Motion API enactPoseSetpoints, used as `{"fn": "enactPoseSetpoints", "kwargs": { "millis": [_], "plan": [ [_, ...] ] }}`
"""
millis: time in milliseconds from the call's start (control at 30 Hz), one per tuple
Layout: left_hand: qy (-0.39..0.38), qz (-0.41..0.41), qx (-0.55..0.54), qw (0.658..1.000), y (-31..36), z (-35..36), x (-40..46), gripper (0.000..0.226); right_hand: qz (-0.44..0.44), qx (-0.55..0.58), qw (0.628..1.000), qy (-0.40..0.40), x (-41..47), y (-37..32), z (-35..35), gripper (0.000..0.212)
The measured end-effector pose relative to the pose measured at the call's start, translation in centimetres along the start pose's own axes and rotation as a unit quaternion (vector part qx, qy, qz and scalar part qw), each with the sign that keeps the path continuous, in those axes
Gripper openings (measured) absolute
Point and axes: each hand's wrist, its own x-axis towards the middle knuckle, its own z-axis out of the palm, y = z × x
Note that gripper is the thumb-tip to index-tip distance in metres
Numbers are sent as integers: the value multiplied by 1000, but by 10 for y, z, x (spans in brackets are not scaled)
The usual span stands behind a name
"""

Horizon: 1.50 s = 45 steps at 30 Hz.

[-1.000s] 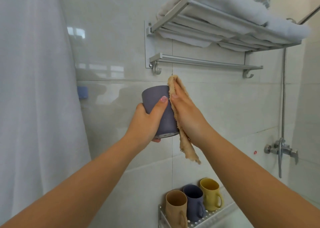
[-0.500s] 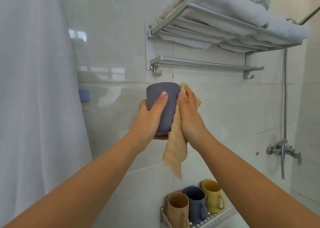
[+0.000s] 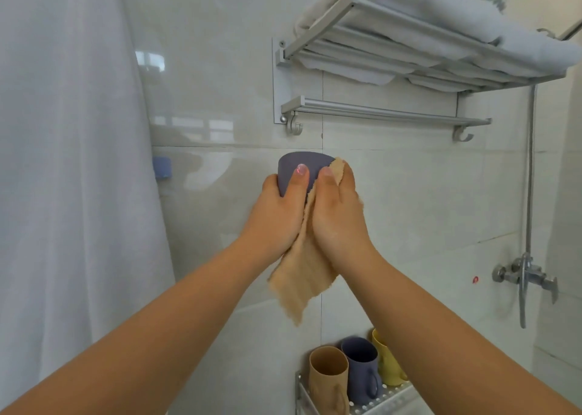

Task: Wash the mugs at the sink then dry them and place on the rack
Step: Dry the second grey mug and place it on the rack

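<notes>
I hold a grey-purple mug [image 3: 297, 160] up in front of the tiled wall, bottom end upward. My left hand [image 3: 278, 213] grips its left side, thumb across the front. My right hand [image 3: 338, 213] presses a tan cloth [image 3: 302, 282] against the mug's right side, and the cloth's loose end hangs down between my wrists. Most of the mug is hidden by my hands. Low on the wall, a metal rack [image 3: 378, 405] carries three mugs: a tan mug [image 3: 327, 373], a grey-purple mug [image 3: 360, 367] and a yellow mug [image 3: 385, 364].
A metal towel shelf [image 3: 393, 55] with folded white towels [image 3: 441, 8] hangs above, with a rail [image 3: 384, 112] and hooks beneath it. A white curtain [image 3: 69, 178] fills the left. A shower valve [image 3: 522, 276] and riser pipe stand at the right.
The mug has sunk further between my hands. My right hand has wrapped the cloth round the mug's right side, and the cloth's hanging end now spreads wider below my wrists.
</notes>
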Motion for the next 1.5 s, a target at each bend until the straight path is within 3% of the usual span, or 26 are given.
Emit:
{"fn": "enactPoseSetpoints", "kwargs": {
  "millis": [67, 133, 200, 267, 433, 533, 700, 833, 967, 1067, 1167, 1233, 1300, 1367, 1467, 1500],
  "plan": [
    [6, 1, 1, 1000, -3, 0, -8, 40, 65, 33, 997, -17, 13, -4, -6, 36],
    [14, 8, 5, 1000, -4, 2, -12, 39, 140, 124, 981, -52, 20, -5, -13, 51],
    [26, 10, 19, 999, -5, 4, -11, 42, 174, 149, 972, -52, 18, -8, -12, 47],
    [46, 9, 5, 999, -4, 6, -7, 45, 164, 112, 979, -43, 15, -3, -5, 45],
    [29, -19, -18, 999, 2, 4, 2, 46, 10, 8, 1000, -4, -8, 4, 4, 28],
    [5, -6, -12, 1000, 3, 2, -2, 44, -52, -54, 997, 2, -1, 4, 3, 55],
    [22, 36, -21, 999, 0, -1, -9, 29, 55, 51, 997, -33, 21, -6, -8, 53],
    [23, 29, -29, 999, 2, 0, -11, 36, 183, 269, 944, -54, 24, -3, -14, 42],
    [52, 1, -55, 997, 2, 2, -4, 46, 173, 225, 957, -55, 14, 8, -2, 40],
    [48, 4, -61, 997, 2, 4, -2, 46, 90, 105, 989, -43, 4, 10, 3, 38],
    [0, -51, -51, 997, 6, 4, 0, 48, 32, 56, 998, -22, 5, 8, -4, 26],
    [-31, -135, -121, 983, 14, 0, 2, 55, 23, 49, 998, -24, 11, 10, -7, 36],
    [-45, -183, -244, 951, 20, -8, 3, 46, 70, 113, 989, -62, 14, 10, -12, 43],
    [-7, -171, -245, 954, 15, -12, 5, 34, 136, 189, 967, -106, 15, 17, -17, 38],
    [-3, -204, -227, 952, 5, -20, 6, 63, 173, 256, 942, -132, 17, 25, -26, 44],
    [-41, -221, -221, 949, 2, -23, 7, 57, 185, 273, 934, -141, 18, 27, -29, 50]
  ]
}}
